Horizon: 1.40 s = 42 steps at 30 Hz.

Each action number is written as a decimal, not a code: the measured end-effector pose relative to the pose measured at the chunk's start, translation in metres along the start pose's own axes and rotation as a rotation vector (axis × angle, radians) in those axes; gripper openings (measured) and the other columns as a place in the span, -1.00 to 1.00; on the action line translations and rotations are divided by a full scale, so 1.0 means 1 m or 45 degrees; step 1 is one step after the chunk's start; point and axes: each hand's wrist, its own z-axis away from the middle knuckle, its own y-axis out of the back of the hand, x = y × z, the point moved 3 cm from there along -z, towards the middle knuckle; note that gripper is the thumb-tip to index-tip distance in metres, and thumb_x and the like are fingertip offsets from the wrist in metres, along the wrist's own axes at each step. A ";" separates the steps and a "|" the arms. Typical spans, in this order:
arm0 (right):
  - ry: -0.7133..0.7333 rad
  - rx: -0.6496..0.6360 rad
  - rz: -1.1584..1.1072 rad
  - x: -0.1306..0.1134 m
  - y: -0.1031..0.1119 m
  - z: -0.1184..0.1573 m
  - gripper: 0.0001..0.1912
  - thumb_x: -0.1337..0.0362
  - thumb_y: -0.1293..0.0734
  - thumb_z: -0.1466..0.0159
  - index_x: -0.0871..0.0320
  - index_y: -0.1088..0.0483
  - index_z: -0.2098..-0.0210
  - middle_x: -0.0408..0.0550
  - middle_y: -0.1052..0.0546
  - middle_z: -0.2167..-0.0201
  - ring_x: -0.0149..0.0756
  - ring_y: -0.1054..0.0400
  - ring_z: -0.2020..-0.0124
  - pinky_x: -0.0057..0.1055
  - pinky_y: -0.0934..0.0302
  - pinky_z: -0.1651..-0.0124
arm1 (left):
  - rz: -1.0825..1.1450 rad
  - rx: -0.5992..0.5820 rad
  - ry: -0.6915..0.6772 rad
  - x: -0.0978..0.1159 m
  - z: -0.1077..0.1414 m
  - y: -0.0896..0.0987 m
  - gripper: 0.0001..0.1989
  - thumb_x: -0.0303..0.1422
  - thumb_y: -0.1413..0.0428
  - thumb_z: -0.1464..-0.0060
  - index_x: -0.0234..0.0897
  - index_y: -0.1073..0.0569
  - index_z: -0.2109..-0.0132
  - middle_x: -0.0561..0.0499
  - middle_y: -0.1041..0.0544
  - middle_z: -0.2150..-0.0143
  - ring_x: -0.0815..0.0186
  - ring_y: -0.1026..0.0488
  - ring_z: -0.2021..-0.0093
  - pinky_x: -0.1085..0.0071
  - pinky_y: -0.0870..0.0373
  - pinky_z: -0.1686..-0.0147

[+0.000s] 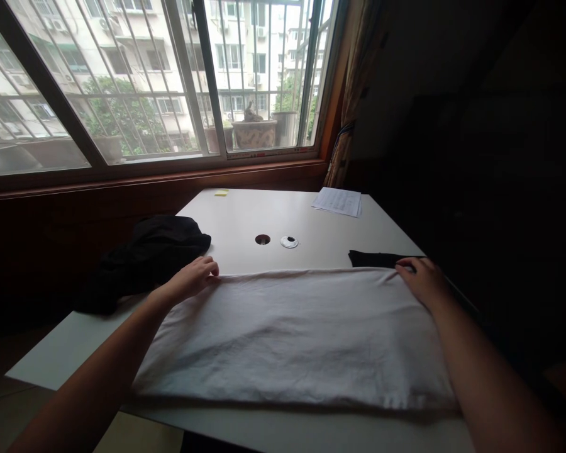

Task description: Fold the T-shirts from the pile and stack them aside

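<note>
A white cloth (302, 340) lies folded in a wide rectangle across the near part of the white table, with soft wrinkles over it. At its far left corner, my left hand (193, 277) pinches the edge with its fingers closed. My right hand (421, 277) grips the far right corner, where small creases run out from the fingertips. Just beyond that corner lies a flat black cloth (375, 258), partly behind my right hand. A crumpled black garment (155, 251) sits on the left, close beside my left hand.
The white table (245, 220) has a round hole and a white ring-shaped cover (290, 241) near its middle. Papers (338, 201) lie at the far right, a yellow note (221, 192) at the far left. A barred window and a curtain (342, 145) stand behind.
</note>
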 end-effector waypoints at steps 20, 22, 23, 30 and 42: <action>-0.006 -0.017 -0.027 -0.004 0.004 0.003 -0.70 0.01 -0.26 -0.28 0.02 -0.52 0.18 0.01 -0.46 0.08 -0.07 -0.32 0.03 -0.22 -0.22 -0.10 | -0.180 0.091 0.099 -0.028 0.003 -0.014 -0.61 -0.07 0.12 -0.33 -0.20 -0.45 0.25 0.00 -0.46 0.47 0.24 -0.38 0.46 0.31 -0.27 0.28; -0.003 -0.021 -0.026 -0.004 0.005 0.004 -0.70 0.02 -0.26 -0.28 0.03 -0.52 0.18 0.01 -0.46 0.08 -0.07 -0.32 0.03 -0.22 -0.22 -0.10 | -0.205 0.140 0.105 -0.034 0.005 -0.019 -0.63 -0.08 0.13 -0.34 -0.20 -0.46 0.17 -0.01 -0.52 0.43 0.19 -0.45 0.38 0.25 -0.31 0.16; -0.005 -0.022 -0.022 -0.004 0.005 0.004 -0.71 0.03 -0.26 -0.28 0.03 -0.52 0.18 0.02 -0.45 0.08 -0.07 -0.31 0.03 -0.22 -0.21 -0.10 | -0.213 0.161 0.109 -0.037 0.006 -0.022 -0.64 -0.09 0.12 -0.34 -0.20 -0.47 0.12 -0.02 -0.56 0.39 0.17 -0.48 0.34 0.23 -0.31 0.11; -0.047 -0.058 0.035 -0.008 0.009 0.006 -0.70 0.05 -0.26 -0.29 0.05 -0.53 0.18 0.04 -0.43 0.07 -0.05 -0.29 0.04 -0.21 -0.20 -0.09 | -0.377 0.255 0.193 -0.050 0.010 -0.026 -0.69 -0.19 0.08 -0.35 -0.20 -0.47 -0.02 -0.11 -0.61 0.11 0.10 -0.49 0.10 0.23 -0.29 0.10; -0.203 -0.142 0.121 -0.011 0.022 0.012 -0.59 -0.06 -0.24 -0.31 0.03 -0.50 0.04 0.10 -0.40 0.00 0.05 -0.28 -0.03 -0.14 -0.22 -0.09 | -0.367 0.332 0.252 -0.053 0.011 -0.027 -0.72 -0.24 0.09 -0.35 -0.18 -0.50 0.07 -0.08 -0.54 0.14 0.12 -0.41 0.11 0.28 -0.32 0.08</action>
